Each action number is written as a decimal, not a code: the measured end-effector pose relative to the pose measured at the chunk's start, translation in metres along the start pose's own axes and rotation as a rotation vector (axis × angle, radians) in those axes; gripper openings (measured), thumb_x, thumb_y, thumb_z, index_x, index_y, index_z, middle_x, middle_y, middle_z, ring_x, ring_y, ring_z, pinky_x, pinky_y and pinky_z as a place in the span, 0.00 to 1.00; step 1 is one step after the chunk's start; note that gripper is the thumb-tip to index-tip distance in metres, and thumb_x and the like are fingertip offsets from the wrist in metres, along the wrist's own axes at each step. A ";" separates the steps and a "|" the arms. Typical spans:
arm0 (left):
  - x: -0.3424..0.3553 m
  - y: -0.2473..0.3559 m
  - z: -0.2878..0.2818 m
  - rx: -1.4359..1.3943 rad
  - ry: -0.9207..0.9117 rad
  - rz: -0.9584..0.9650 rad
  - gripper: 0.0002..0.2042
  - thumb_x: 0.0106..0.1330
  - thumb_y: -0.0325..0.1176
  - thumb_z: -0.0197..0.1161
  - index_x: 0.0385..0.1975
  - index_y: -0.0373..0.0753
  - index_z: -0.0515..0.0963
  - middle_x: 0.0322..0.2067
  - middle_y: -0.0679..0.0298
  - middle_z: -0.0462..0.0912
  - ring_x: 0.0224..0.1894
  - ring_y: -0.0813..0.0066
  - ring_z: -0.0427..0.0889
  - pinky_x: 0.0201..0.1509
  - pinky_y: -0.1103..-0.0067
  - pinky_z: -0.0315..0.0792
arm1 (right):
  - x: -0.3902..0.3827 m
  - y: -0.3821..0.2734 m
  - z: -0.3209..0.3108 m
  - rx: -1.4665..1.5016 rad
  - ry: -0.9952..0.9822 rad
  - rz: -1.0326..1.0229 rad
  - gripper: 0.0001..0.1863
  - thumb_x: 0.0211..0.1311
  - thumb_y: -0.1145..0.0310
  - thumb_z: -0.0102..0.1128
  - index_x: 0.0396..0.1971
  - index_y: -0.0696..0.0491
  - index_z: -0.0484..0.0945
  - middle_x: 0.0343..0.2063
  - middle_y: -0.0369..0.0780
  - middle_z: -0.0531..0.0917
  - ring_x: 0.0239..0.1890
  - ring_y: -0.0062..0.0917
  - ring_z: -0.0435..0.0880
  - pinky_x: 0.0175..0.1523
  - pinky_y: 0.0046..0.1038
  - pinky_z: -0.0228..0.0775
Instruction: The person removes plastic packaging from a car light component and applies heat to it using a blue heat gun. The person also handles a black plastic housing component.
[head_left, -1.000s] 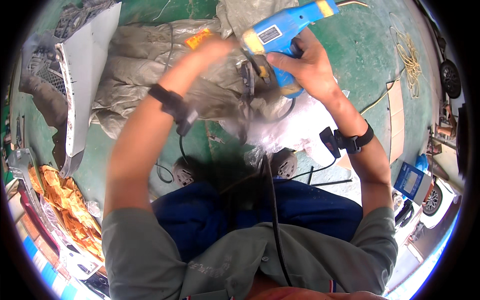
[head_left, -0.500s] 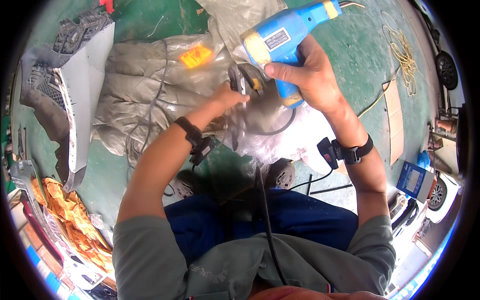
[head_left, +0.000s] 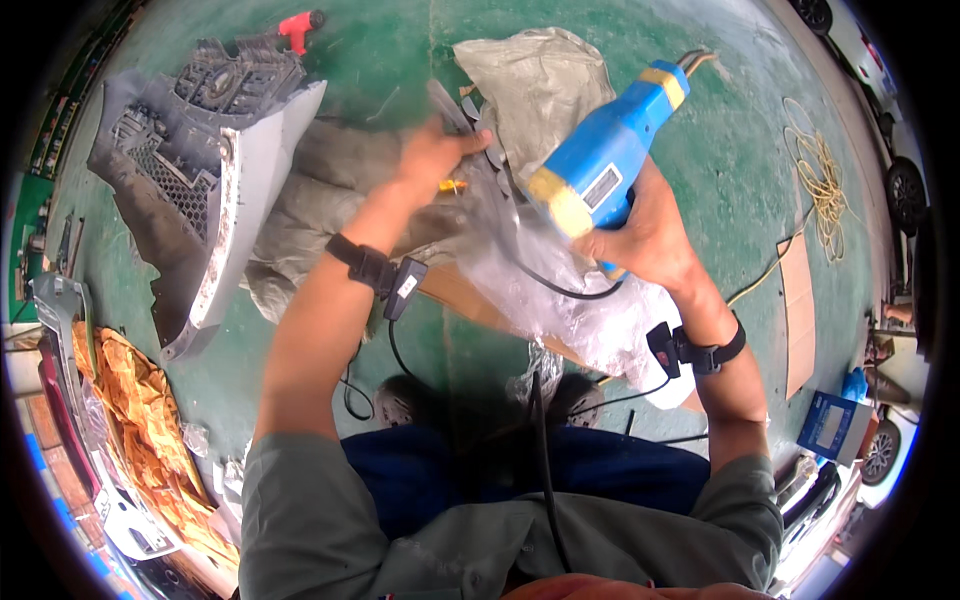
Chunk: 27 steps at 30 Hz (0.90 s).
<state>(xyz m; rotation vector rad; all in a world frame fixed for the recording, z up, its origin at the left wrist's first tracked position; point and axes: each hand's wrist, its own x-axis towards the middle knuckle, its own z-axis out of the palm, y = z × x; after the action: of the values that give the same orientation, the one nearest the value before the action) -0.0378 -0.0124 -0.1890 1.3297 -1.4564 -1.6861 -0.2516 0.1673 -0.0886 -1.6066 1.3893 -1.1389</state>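
My right hand is wrapped round the handle of a blue soldering gun. The gun has yellow bands, and two bent metal prongs at its tip point up and to the right. A dark cord curves from the base of its handle. My left hand, blurred by motion, pinches a long, thin grey plastic trim piece, held slanted over the sheeting. Clear plastic wrap lies below both hands, and crumpled grey sheeting spreads behind and to the left. A small yellow object shows just below my left hand.
A grey car bumper stands at the left, with a red heat gun behind it. Brown crumpled paper lies lower left. At the right are a coiled yellow cord, a cardboard strip and a blue box.
My left hand has moved up and away with the trim piece. The soldering gun sits lower and farther right in view. The bumper has shifted rightward in view, and more cardboard shows under the wrap.
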 end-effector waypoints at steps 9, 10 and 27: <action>-0.003 -0.014 -0.011 -0.416 -0.208 -0.249 0.10 0.64 0.36 0.69 0.39 0.37 0.81 0.36 0.65 0.79 0.35 0.71 0.76 0.38 0.73 0.73 | -0.006 0.002 0.004 0.106 -0.015 0.119 0.45 0.40 0.70 0.85 0.60 0.62 0.68 0.48 0.42 0.82 0.50 0.26 0.82 0.58 0.33 0.76; -0.002 -0.007 -0.014 -0.417 -0.206 -0.241 0.10 0.64 0.36 0.69 0.39 0.37 0.81 0.36 0.65 0.79 0.35 0.71 0.76 0.38 0.73 0.73 | -0.006 -0.003 0.002 0.100 -0.015 0.120 0.45 0.40 0.70 0.85 0.59 0.61 0.68 0.48 0.41 0.82 0.50 0.26 0.82 0.58 0.33 0.76; -0.035 0.147 -0.034 -0.637 -0.035 0.539 0.16 0.65 0.33 0.70 0.48 0.36 0.75 0.44 0.63 0.82 0.48 0.67 0.80 0.53 0.66 0.74 | -0.008 -0.096 -0.021 -0.284 -0.283 -0.285 0.40 0.36 0.66 0.85 0.54 0.54 0.75 0.48 0.40 0.82 0.51 0.29 0.83 0.60 0.33 0.72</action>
<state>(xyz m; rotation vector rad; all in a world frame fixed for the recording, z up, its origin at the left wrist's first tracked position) -0.0226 -0.0351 -0.0368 0.5093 -1.0253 -1.5994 -0.2374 0.1914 0.0060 -2.1310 1.2009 -0.8491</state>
